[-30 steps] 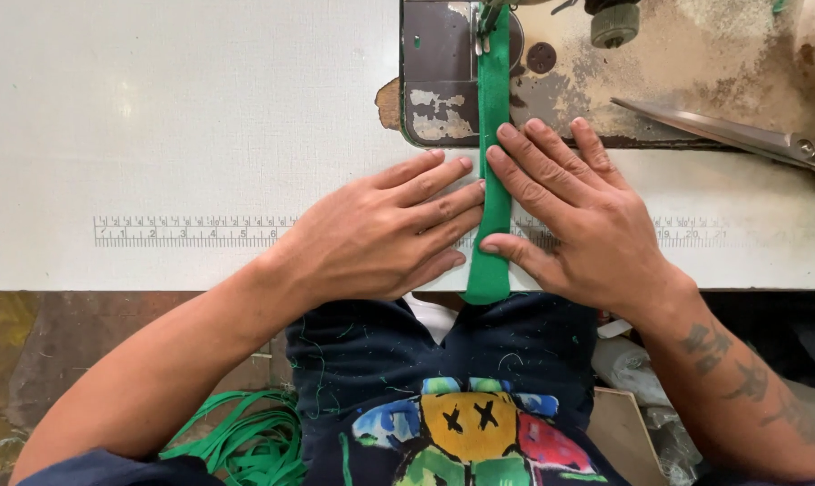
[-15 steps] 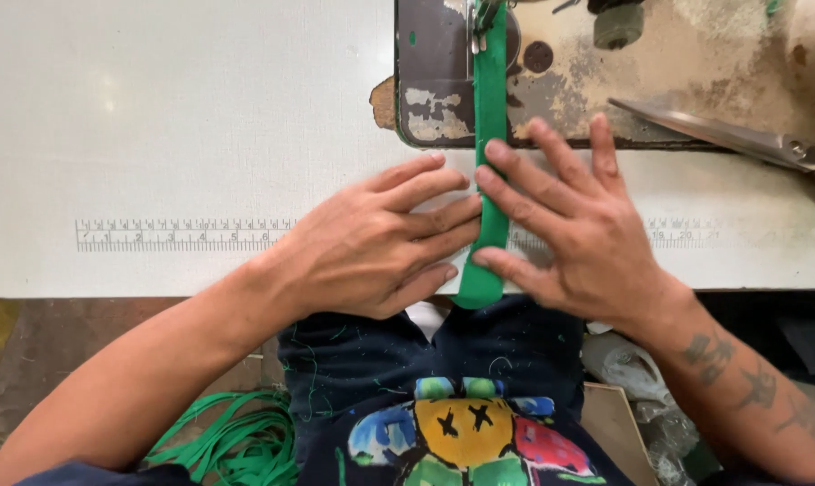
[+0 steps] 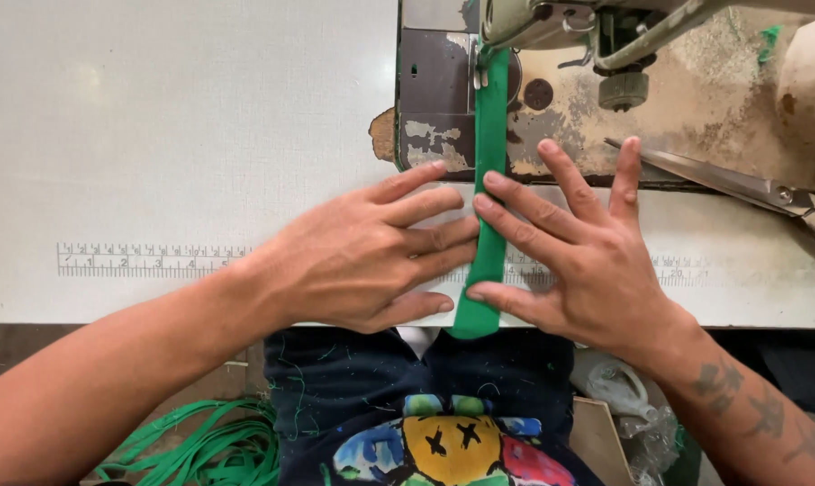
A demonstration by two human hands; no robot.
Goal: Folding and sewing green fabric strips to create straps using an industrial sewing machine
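Observation:
A narrow green fabric strip runs from the table's near edge up under the sewing machine's presser foot. My left hand lies flat on the white table, fingertips pressing the strip's left side. My right hand lies flat on the other side, index and middle fingers touching the strip's right edge, fingers spread. The strip's lower end hangs just over the table edge between both hands.
The worn metal bed of the sewing machine fills the top right. Scissors lie at the right. A printed ruler runs along the white table. A heap of green strips lies lower left.
The strip has fed further toward the machine; its lower end moved up to the table edge. Both hands slid forward with it, and the right fingers spread wider.

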